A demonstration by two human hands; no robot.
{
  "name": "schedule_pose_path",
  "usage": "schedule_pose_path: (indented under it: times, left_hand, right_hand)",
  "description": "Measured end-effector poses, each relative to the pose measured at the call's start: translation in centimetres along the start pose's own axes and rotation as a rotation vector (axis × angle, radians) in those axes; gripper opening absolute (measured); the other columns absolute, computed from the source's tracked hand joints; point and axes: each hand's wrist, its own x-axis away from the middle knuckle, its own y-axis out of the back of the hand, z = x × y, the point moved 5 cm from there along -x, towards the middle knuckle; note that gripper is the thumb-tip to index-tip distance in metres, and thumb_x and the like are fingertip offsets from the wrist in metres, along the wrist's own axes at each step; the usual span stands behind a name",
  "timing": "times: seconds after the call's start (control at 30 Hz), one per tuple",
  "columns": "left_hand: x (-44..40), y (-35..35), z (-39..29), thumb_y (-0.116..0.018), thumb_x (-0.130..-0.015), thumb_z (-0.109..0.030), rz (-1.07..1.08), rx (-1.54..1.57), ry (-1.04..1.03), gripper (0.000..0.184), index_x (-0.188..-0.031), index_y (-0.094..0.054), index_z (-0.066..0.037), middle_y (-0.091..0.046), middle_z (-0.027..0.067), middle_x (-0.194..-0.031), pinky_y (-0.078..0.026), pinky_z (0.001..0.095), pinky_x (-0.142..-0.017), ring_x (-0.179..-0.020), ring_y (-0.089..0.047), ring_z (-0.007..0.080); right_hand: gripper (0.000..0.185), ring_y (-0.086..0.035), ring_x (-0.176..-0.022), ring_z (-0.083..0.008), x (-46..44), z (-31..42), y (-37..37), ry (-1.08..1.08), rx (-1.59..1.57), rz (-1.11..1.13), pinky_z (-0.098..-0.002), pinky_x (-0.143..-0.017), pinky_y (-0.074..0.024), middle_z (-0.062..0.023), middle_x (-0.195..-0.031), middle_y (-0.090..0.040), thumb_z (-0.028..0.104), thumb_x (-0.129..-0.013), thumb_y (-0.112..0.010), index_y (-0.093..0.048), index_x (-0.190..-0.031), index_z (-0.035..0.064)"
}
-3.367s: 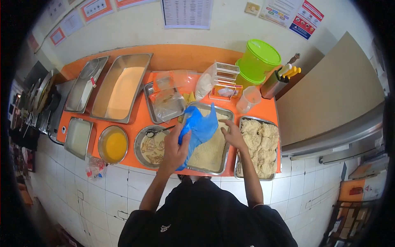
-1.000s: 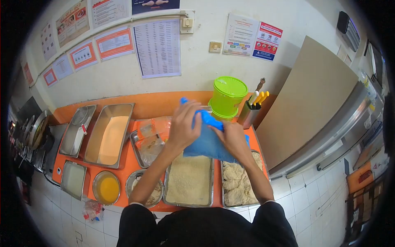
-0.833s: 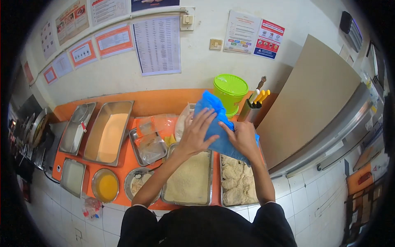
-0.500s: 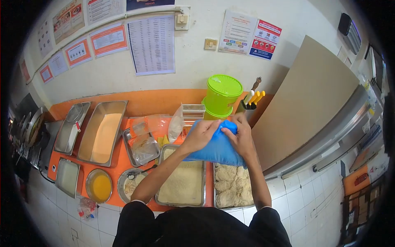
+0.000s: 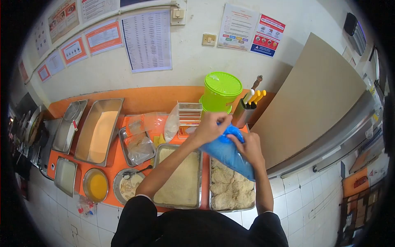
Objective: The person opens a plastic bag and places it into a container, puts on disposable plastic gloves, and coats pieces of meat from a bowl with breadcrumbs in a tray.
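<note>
A blue plastic bag [image 5: 230, 157] hangs tilted in front of me, bulging below its gathered neck. My right hand [image 5: 251, 149] grips the bunched neck, thumb pressed against it. Curled fingers of my left hand [image 5: 210, 128] close on the upper end of the same neck; their tips are partly hidden. Beneath the bag stands a metal tray [image 5: 212, 201] of crumb-coated pieces [image 5: 231, 187]. To its left, under my left forearm, lies another tray [image 5: 200, 181] spread with pale crumbs [image 5: 179, 181].
Farther left are a bowl of yellow-orange liquid [image 5: 98, 185], a bowl [image 5: 117, 187] with a dark-handled utensil, and a deep pan [image 5: 86, 142] of orange powder. Behind the bag stand green tubs [image 5: 223, 88] and a knife block [image 5: 243, 113]. A large beige panel [image 5: 308, 99] rises at right.
The bag has tipped, its lower end swinging down to the right. My left hand has risen slightly on the neck, while my right hand has moved right and down.
</note>
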Motion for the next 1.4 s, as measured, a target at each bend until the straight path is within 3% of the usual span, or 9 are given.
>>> schedule_pose_path:
  times: [0.13,0.2,0.37,0.53,0.7,0.87,1.17,1.27,1.4]
  left_hand:
    - [-6.8,1.9,2.2,-0.06,-0.092,-0.019,-0.148,-0.033,-0.038,0.021,-0.09,-0.064,0.001,-0.066,0.0094,-0.073,-0.051,0.0313,-0.067,-0.072,-0.066,0.0167]
    - [-10.5,2.8,5.7,-0.062,-0.09,-0.019,-0.161,-0.192,-0.091,0.019,-0.095,-0.064,-0.001,-0.068,0.0121,-0.08,-0.052,0.0338,-0.07,-0.077,-0.068,0.0213]
    - [-13.8,1.4,11.9,-0.071,-0.081,-0.021,0.246,-0.982,-0.278,0.038,-0.114,-0.058,-0.006,-0.058,0.015,-0.118,-0.047,0.0418,-0.091,-0.107,-0.057,0.0327]
    - [-15.9,0.1,17.1,-0.074,-0.078,-0.025,0.402,-1.056,-0.32,0.041,-0.109,-0.056,-0.005,-0.058,0.0142,-0.115,-0.048,0.0437,-0.091,-0.105,-0.058,0.0345]
    - [-18.1,-0.9,16.0,-0.071,-0.079,-0.021,0.546,-1.093,-0.146,0.04,-0.11,-0.055,-0.002,-0.064,0.0165,-0.099,-0.051,0.0462,-0.082,-0.093,-0.063,0.0366]
    - [-22.0,1.1,14.7,-0.058,-0.085,-0.008,0.287,-0.913,-0.43,0.03,-0.113,-0.052,0.002,-0.063,0.0218,-0.093,-0.051,0.0472,-0.076,-0.088,-0.062,0.0415]
    - [-21.6,5.1,11.1,-0.051,-0.084,0.0,0.057,-0.69,-0.326,0.029,-0.114,-0.052,0.0,-0.06,0.0231,-0.098,-0.046,0.049,-0.084,-0.094,-0.056,0.0413]
    - [-21.2,7.4,10.7,-0.052,-0.082,0.002,-0.131,-0.632,-0.353,0.034,-0.116,-0.052,0.0,-0.06,0.0233,-0.103,-0.045,0.0484,-0.088,-0.099,-0.055,0.0411]
    - [-19.7,9.5,11.1,-0.053,-0.081,0.006,-0.332,-0.631,-0.385,0.037,-0.118,-0.053,0.0,-0.061,0.0229,-0.109,-0.045,0.0475,-0.091,-0.103,-0.055,0.0411]
  right_hand:
    - [0.028,-0.059,-0.053,-0.0332,-0.1,-4.3,2.3,-0.026,0.039,-0.182,-0.0408,-0.053,-0.0445,-0.0227,-0.065,-0.06,0.027,-0.089,-0.068,-0.07,-0.085,-0.0004]
    - [0.025,-0.055,-0.049,-0.0223,-0.1,-5.7,5.2,-0.079,-0.181,-0.45,-0.0374,-0.052,-0.0425,-0.0208,-0.061,-0.057,0.021,-0.091,-0.065,-0.067,-0.085,-0.0031]
    - [0.026,-0.047,-0.053,-0.0118,-1.2,-7.5,10.3,-0.151,-0.094,-0.622,-0.0336,-0.052,-0.0397,-0.0115,-0.057,-0.052,0.017,-0.093,-0.063,-0.063,-0.08,-0.0058]
    - [0.033,-0.039,-0.058,-0.0046,-1.2,-9.5,12.3,-0.207,-0.186,-0.769,-0.0264,-0.05,-0.0305,0.0031,-0.059,-0.044,0.017,-0.095,-0.062,-0.057,-0.071,-0.0044]
    - [0.031,-0.038,-0.058,-0.004,-1.6,-11.5,11.0,-0.247,-0.233,-0.752,-0.0252,-0.05,-0.0284,0.0041,-0.06,-0.045,0.017,-0.094,-0.063,-0.058,-0.07,-0.0028]
    - [0.03,-0.038,-0.059,-0.0033,-2.6,-12.1,9.4,-0.304,-0.321,-0.764,-0.0244,-0.051,-0.0279,0.0061,-0.062,-0.046,0.016,-0.093,-0.064,-0.059,-0.07,-0.0014]
    - [0.029,-0.041,-0.061,-0.0036,-10.6,-11.9,10.0,-0.275,-0.357,-0.744,-0.0241,-0.053,-0.0332,0.006,-0.063,-0.049,0.019,-0.091,-0.065,-0.062,-0.072,-0.0028]
    - [0.035,-0.049,-0.057,-0.0095,-15.9,-12.0,9.5,-0.194,-0.262,-0.611,-0.0302,-0.055,-0.0401,-0.0026,-0.059,-0.056,0.025,-0.089,-0.066,-0.063,-0.072,-0.0053]
    - [0.038,-0.061,-0.059,-0.03,-22.8,-12.5,8.2,-0.104,-0.013,-0.448,-0.0406,-0.062,-0.0466,-0.0215,-0.064,-0.061,0.032,-0.082,-0.068,-0.065,-0.075,-0.0053]
